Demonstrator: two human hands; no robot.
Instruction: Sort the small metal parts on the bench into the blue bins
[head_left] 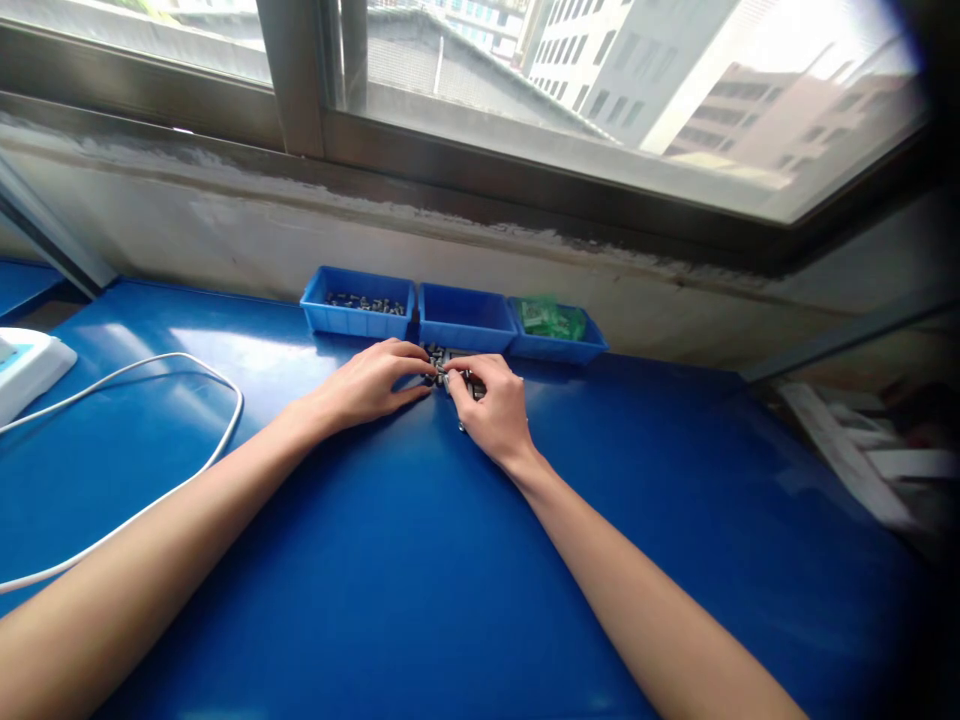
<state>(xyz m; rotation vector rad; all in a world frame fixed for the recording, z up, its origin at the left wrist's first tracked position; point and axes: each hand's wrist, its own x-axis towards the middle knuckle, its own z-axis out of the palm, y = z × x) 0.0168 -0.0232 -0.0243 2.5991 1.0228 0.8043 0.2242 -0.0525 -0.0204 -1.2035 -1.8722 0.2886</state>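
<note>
A small pile of grey metal parts [435, 352] lies on the blue tabletop, in front of the bins. My left hand [375, 383] rests at the pile's left side, its fingers stretched out and apart, fingertips at the parts. From the right, my right hand [493, 402] reaches in with thumb and forefinger pinched on a small metal part [444, 378], whose exact kind is too small to make out. This hand covers some of the pile. One loose bit [461, 426] shows just below the right hand.
Behind the hands stand three blue bins: the left bin [352, 318] has many small metal pieces, the middle bin [465, 335] shows a bare inside, and the right bin [559, 350] holds green plastic bags [551, 318]. A white cable [241, 400] loops across the table's left. A window wall rises behind.
</note>
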